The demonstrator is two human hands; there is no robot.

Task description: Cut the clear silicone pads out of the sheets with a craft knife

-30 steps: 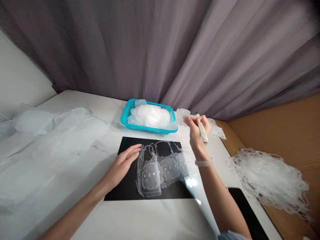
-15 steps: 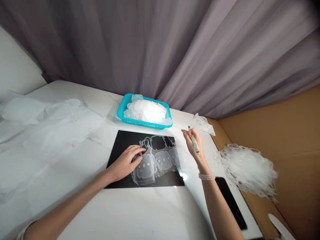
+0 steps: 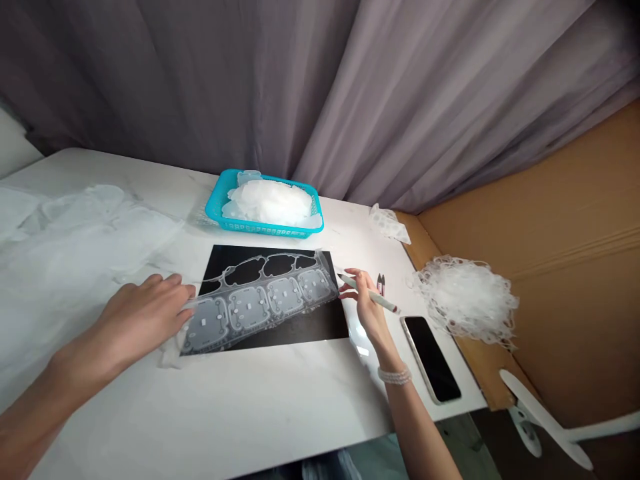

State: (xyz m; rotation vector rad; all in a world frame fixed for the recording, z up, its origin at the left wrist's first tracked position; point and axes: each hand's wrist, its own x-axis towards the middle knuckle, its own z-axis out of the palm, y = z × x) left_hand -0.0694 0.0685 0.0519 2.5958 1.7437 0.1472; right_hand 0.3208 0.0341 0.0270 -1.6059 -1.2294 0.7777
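Observation:
A clear moulded plastic sheet (image 3: 249,307) with rounded pockets and small white squares lies slantwise across a black mat (image 3: 320,325). My left hand (image 3: 143,313) rests flat on the white marble table (image 3: 260,393), its fingertips at the sheet's left end. My right hand (image 3: 367,298) holds a white marker pen (image 3: 370,295), with the tip pointing left, close to the sheet's right corner. The pen's tip does not visibly touch the sheet.
A teal basket (image 3: 265,230) heaped with clear plastic pieces stands behind the mat. Two small pens (image 3: 381,284) and a phone (image 3: 430,359) lie to the right. Plastic scraps (image 3: 387,223), a tangled plastic mesh (image 3: 465,300) and stacked film (image 3: 85,230) surround the table.
The plastic sheet now lies stretched leftward across the mat instead of bunched at its right. My left hand has moved left, and the pen now lies nearly flat, pointing left.

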